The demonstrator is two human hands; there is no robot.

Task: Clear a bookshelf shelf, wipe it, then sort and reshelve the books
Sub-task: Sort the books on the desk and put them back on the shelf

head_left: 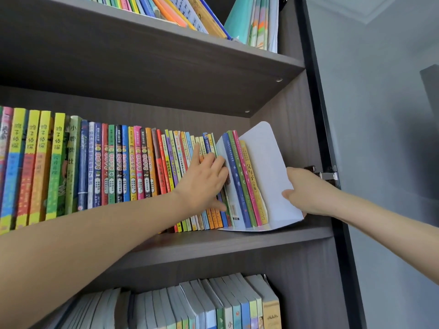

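Looks up at a bookcase's middle shelf [237,243] carrying a long row of books [118,162], spines facing out, long axes upright, running from the left edge almost to the right edge. Presses left hand [204,179] on spines near the row's right end, fingers [196,150] spread and mostly straight, some tips hidden beside a grey book [221,148]. Grips a white bookend [263,162] in right hand [306,193] by the right edge, thumb in front, other fingers behind. Leans the bookend's plate left against the last books, foot flat on the shelf.
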